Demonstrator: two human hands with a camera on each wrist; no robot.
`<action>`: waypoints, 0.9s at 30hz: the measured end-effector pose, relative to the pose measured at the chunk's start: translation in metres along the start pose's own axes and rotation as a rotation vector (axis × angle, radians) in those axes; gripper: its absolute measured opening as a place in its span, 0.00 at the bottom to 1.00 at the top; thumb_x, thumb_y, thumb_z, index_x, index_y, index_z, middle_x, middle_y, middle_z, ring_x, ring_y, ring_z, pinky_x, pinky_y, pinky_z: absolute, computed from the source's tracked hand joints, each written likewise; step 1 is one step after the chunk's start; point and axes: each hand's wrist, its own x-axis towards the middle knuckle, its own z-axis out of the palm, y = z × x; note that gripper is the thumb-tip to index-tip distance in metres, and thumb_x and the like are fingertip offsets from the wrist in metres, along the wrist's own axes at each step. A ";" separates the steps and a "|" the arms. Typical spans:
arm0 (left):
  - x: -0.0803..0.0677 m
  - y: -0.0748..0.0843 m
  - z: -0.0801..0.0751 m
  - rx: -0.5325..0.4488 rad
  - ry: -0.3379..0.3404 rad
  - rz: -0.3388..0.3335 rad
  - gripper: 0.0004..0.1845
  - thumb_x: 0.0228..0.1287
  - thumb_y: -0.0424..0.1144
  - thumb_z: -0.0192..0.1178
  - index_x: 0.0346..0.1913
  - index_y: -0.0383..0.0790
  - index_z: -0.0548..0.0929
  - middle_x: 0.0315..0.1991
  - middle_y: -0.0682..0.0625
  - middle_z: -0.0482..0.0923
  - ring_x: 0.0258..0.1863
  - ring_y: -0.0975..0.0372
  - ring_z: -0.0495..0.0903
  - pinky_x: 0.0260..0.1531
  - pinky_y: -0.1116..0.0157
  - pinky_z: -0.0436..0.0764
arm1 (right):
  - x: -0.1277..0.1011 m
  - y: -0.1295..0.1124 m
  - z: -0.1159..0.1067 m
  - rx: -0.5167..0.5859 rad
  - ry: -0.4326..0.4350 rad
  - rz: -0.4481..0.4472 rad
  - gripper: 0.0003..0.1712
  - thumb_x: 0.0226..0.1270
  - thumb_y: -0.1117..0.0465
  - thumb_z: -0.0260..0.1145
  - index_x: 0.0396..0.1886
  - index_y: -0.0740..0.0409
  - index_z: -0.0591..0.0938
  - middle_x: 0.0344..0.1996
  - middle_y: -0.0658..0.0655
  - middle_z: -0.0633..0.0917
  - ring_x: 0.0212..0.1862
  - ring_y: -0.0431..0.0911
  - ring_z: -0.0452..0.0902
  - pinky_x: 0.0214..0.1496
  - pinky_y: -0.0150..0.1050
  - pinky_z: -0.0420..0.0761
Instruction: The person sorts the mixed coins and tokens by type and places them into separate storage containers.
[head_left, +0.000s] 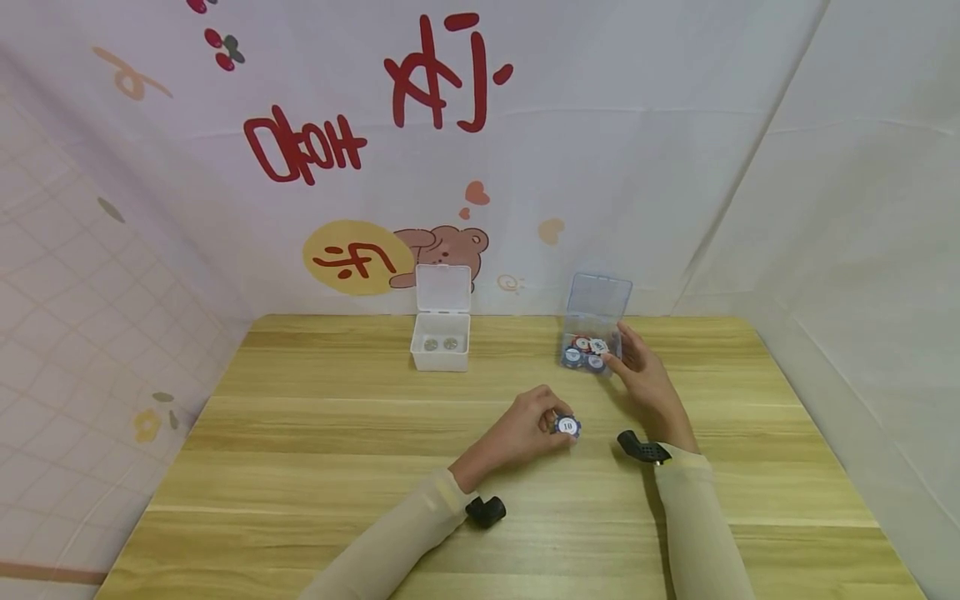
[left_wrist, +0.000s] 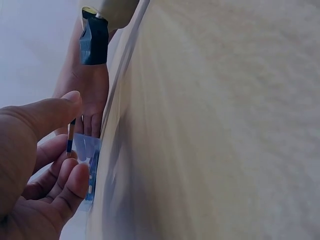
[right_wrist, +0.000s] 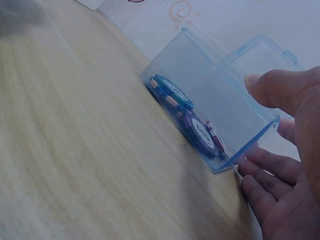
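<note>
My left hand [head_left: 528,425] pinches a blue-and-white poker chip [head_left: 567,427] marked 10 between thumb and fingers, above the table. From the left wrist, the chip [left_wrist: 70,137] appears edge-on. At the back right stands a clear blue plastic box [head_left: 592,333] with its lid raised. My right hand [head_left: 643,371] grips this box at its right side, thumb by the rim and fingers against the end wall. Inside lie several poker chips [head_left: 573,357], blue, red and white ones; through the wall in the right wrist view, a purple chip [right_wrist: 200,134] leans beside others.
Left of the blue box, a white plastic box [head_left: 440,358] stands with its lid up and two silvery coin-like discs [head_left: 450,342] inside. The wooden table [head_left: 315,467] meets a printed cloth wall [head_left: 622,167] at the back.
</note>
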 end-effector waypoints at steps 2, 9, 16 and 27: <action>0.003 0.001 0.000 0.002 0.009 0.002 0.18 0.63 0.43 0.73 0.53 0.40 0.86 0.40 0.51 0.77 0.34 0.69 0.74 0.35 0.78 0.76 | 0.000 -0.001 -0.001 -0.004 0.004 0.000 0.44 0.78 0.61 0.62 0.84 0.59 0.50 0.78 0.76 0.58 0.78 0.71 0.55 0.78 0.63 0.56; 0.011 0.001 -0.001 0.012 0.041 -0.019 0.18 0.61 0.44 0.75 0.51 0.41 0.87 0.40 0.50 0.78 0.34 0.68 0.73 0.34 0.77 0.75 | -0.001 -0.001 0.000 0.012 0.003 -0.005 0.44 0.78 0.61 0.62 0.84 0.59 0.50 0.77 0.76 0.59 0.78 0.71 0.56 0.78 0.63 0.57; 0.017 0.003 -0.005 0.017 0.075 -0.027 0.17 0.62 0.44 0.74 0.52 0.42 0.86 0.40 0.50 0.77 0.37 0.61 0.76 0.34 0.76 0.74 | 0.008 0.016 0.001 0.012 0.010 0.002 0.45 0.78 0.60 0.62 0.84 0.57 0.49 0.78 0.73 0.60 0.78 0.70 0.56 0.79 0.63 0.56; 0.032 0.010 -0.010 0.041 0.107 -0.035 0.18 0.62 0.45 0.74 0.52 0.42 0.87 0.38 0.50 0.76 0.37 0.61 0.75 0.34 0.77 0.72 | 0.004 0.010 0.002 -0.016 0.009 -0.008 0.45 0.78 0.60 0.62 0.84 0.58 0.49 0.77 0.75 0.60 0.77 0.71 0.56 0.78 0.64 0.57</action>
